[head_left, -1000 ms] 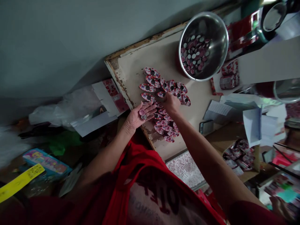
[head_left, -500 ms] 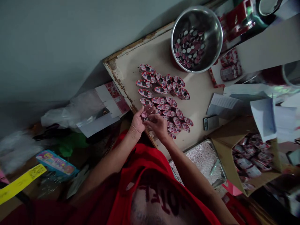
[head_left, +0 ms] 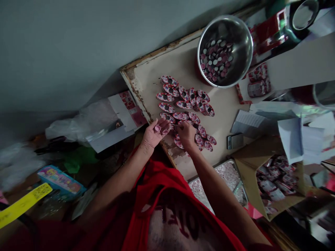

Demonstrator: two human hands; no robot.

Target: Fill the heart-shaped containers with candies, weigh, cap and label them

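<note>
Your left hand (head_left: 155, 133) sits at the near-left edge of the counter (head_left: 162, 69). It is palm up and half curled, with a few pink caps (head_left: 157, 128) lying loosely between thumb and fingers. That hold looks shallow, and the hand hangs partly past the edge. If you tip the wrist, the caps may well roll off and out of sight.

Your right hand (head_left: 186, 133) is just beside it, knuckles up, fingers bent down onto the nearest ovals (head_left: 183, 104). I cannot tell whether it pinches one or only presses on it. The ovals lie in rows that touch and overlap, and the closest ones are near the chipped near edge. A careless drag of your wrist or forearm could shove several askew or push some over.

The bowl (head_left: 225, 50) of caps stands at the far-right corner, well apart from both hands. Reaching for it carries your arm across the rows. A cap dropped into the tray (head_left: 225, 172) of pale bits at the near right would be hard to spot in this dim light.
</note>
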